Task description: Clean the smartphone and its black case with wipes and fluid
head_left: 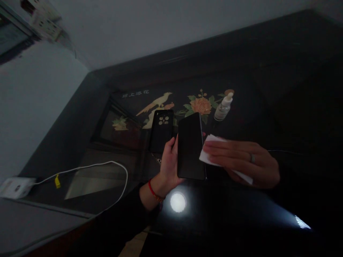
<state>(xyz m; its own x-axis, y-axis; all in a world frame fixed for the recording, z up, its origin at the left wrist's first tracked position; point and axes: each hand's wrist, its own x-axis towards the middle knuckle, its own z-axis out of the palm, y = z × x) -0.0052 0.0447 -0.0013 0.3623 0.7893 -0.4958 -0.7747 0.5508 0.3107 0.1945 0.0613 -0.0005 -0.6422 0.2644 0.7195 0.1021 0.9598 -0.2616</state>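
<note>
On dark table, L hand (167, 162) gripping phone (190, 146), R hand (241, 160) pinching cloth (214, 153), spray bottle (223, 107) nearby, contents unclear.

Beyond left-hand fingers (174, 142): phone case (161, 130) flat on tabletop (281, 100), blocks straight reach. Beyond right-hand fingers (214, 148): spray bottle (223, 108) upright, near. Gap between case and bottle narrow, phone (190, 147) fills it. Far left of fingers: white cable (107, 165) loops, charger box (16, 187). Right of fingers and toward viewer: bare tabletop, open passage.

A red cord is worn on the left wrist (154, 192), a ring on the right hand (246, 162); the sleeves appear dark.
</note>
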